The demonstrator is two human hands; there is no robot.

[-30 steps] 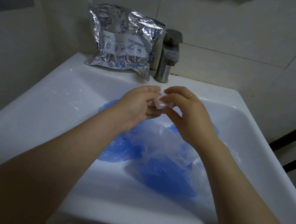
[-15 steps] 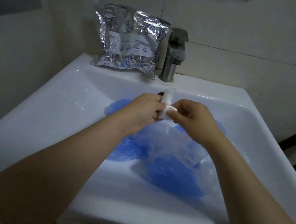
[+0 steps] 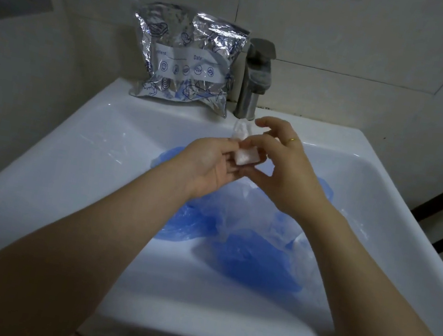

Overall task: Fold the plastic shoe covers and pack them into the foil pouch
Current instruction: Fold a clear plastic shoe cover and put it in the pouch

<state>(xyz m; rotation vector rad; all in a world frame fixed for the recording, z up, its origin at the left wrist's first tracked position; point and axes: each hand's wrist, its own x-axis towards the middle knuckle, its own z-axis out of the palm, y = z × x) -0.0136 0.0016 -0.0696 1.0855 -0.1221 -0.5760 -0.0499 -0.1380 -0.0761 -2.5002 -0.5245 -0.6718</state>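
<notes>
Pinching folded shoe cover [image 3: 246,157] between left hand [image 3: 209,166], right hand [image 3: 286,172].

Faucet [image 3: 254,80] stands beside foil pouch [image 3: 187,57] on right — left basin slope [image 3: 76,162] bare, shoe covers [image 3: 246,244] fill bottom.

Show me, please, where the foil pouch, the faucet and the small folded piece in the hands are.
foil pouch [image 3: 187,57]: head view, white label band.
faucet [image 3: 252,85]: head view, upright body.
folded piece [image 3: 246,156]: head view, flat front face.

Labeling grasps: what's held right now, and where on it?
A small folded wad of clear plastic, pinched between both hands: left hand fingertips on its left end, right hand fingers over its top and right side.
</notes>
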